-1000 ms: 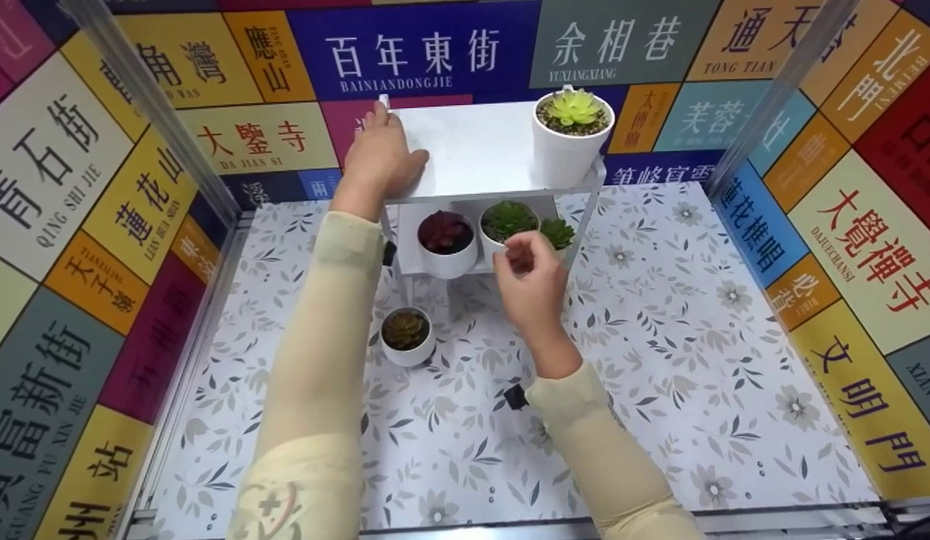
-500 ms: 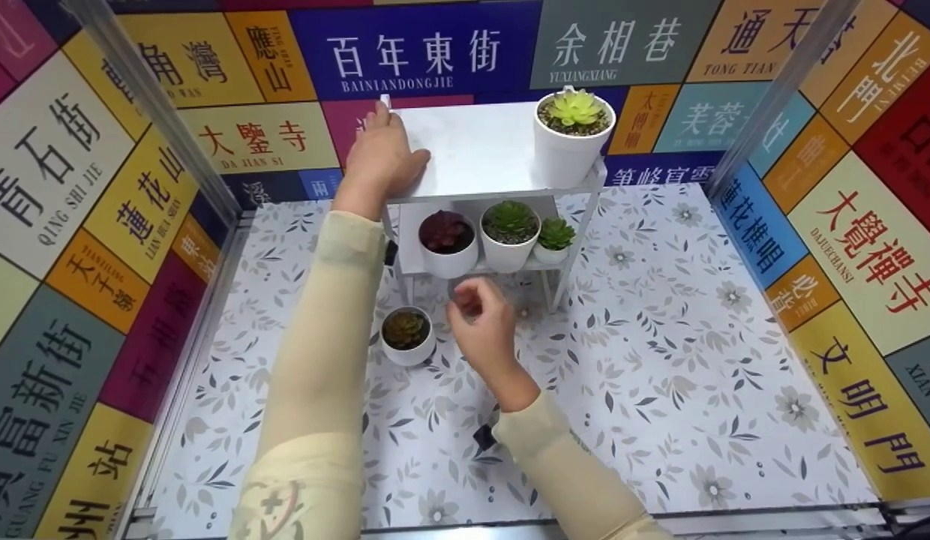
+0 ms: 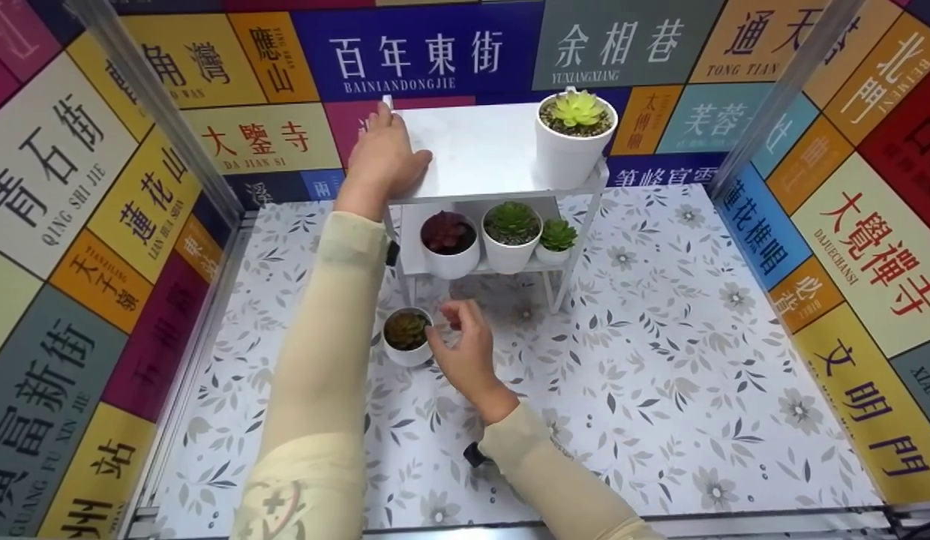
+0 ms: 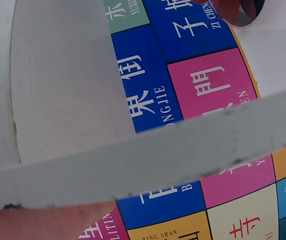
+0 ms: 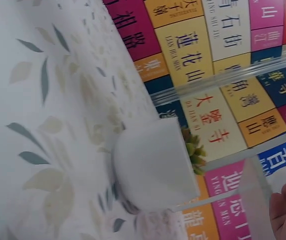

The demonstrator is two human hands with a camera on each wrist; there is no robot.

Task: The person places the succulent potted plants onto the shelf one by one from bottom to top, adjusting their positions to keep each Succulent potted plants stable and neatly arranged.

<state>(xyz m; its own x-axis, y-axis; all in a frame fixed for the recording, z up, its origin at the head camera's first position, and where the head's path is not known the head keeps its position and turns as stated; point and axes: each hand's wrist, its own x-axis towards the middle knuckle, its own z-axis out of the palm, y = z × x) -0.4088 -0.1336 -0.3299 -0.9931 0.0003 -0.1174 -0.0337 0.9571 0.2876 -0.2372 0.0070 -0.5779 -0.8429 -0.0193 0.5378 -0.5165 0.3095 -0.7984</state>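
Observation:
My left hand (image 3: 390, 154) holds the left end of a white two-tier shelf (image 3: 472, 142), its thumb on the upper board. In the left wrist view, part of that hand (image 4: 48, 220) shows below the shelf's pale rail. A small potted succulent (image 3: 406, 330), brownish green in a white pot, stands on the tabletop before the shelf. My right hand (image 3: 465, 352) is just right of it, fingers loosely bent and parted from the thumb, nothing between them. In the right wrist view the white pot (image 5: 155, 167) stands apart from the fingers (image 5: 285, 210).
A light-green succulent (image 3: 574, 135) stands at the upper board's right end. Below it, the lower board bears a dark red succulent (image 3: 448, 244), a green one (image 3: 512, 236) and a smaller green one (image 3: 557, 240). Sign-printed walls (image 3: 420, 52) enclose the floral tabletop (image 3: 682, 360).
My right hand has come down and left from before the lower board's green succulents to beside the brownish succulent, its fingers spreading a little. The left hand stays on the shelf.

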